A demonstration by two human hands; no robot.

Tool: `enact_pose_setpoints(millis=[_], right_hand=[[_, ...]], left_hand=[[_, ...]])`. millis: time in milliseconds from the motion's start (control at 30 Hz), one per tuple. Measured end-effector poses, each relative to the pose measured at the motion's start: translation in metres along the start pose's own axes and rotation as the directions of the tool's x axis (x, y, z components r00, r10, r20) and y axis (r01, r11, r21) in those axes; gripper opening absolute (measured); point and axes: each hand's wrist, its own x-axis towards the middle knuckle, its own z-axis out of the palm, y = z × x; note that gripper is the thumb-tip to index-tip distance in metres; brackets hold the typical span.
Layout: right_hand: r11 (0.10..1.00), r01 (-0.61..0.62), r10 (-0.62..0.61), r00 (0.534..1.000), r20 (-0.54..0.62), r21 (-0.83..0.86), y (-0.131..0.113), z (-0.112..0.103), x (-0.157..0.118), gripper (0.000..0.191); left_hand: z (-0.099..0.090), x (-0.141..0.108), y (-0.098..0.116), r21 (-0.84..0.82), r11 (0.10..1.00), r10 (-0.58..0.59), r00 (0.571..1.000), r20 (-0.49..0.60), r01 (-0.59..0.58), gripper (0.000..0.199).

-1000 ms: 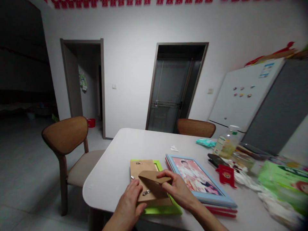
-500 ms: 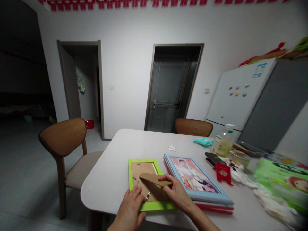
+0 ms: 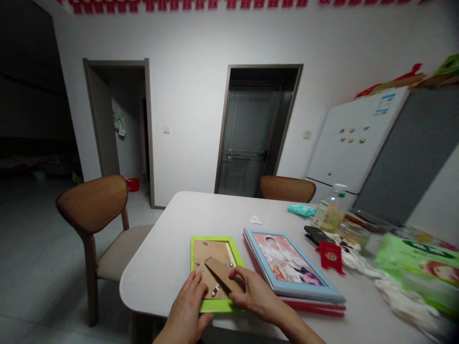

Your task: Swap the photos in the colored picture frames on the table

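A lime-green picture frame (image 3: 234, 253) lies face down on the table, its brown backing board (image 3: 211, 251) and small metal clips showing. My left hand (image 3: 188, 296) grips the frame's near left corner, fingers over the backing and thumb by the near edge. With thumb and fingers, my right hand (image 3: 251, 291) pinches the brown easel stand (image 3: 223, 273), which is tilted up off the backing. Just right of this hand lies a stack of frames, a light-blue picture frame (image 3: 304, 286) with a pink picture on top and red edges below.
The white table (image 3: 161, 267) has a rounded left corner. On its right are a bottle (image 3: 330, 208), a black phone-like object (image 3: 317, 234), a red packet (image 3: 330, 257), crumpled tissues and a green tissue pack (image 3: 416, 263). Wooden chairs (image 3: 95, 200) stand left and behind.
My right hand has moved slightly left and down with the easel stand, which now leans lower over the backing; a clip beside it has come into sight. My left hand has shifted slightly left.
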Motion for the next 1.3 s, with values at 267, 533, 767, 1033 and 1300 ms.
enact_pose_setpoints(millis=[267,533,767,1033,1300], right_hand=[[0.983,0.071,-0.096,0.985,-0.144,-0.169,-0.014,-0.001,0.005,0.039],[0.985,0.032,-0.046,0.996,-0.079,-0.167,-0.016,-0.009,0.008,0.036],[0.981,0.063,-0.071,0.997,-0.035,-0.182,-0.013,-0.010,0.008,0.034],[0.984,0.096,-0.092,0.995,0.033,-0.147,-0.002,0.002,0.000,0.035],[0.935,0.152,-0.151,0.988,0.026,-0.320,-0.013,0.008,0.003,0.028]], left_hand=[[0.010,0.004,0.004,0.006,0.999,0.035,0.999,-0.036,-0.035,0.057],[-0.001,0.001,0.006,-0.058,0.998,-0.009,1.000,0.005,0.009,0.052],[-0.013,0.001,0.013,-0.042,0.999,-0.011,0.995,0.099,0.015,0.027],[-0.029,-0.007,0.010,-0.016,0.999,-0.034,0.991,0.133,0.037,0.028],[-0.023,-0.003,0.010,0.030,0.999,-0.025,0.991,0.131,0.021,0.025]])
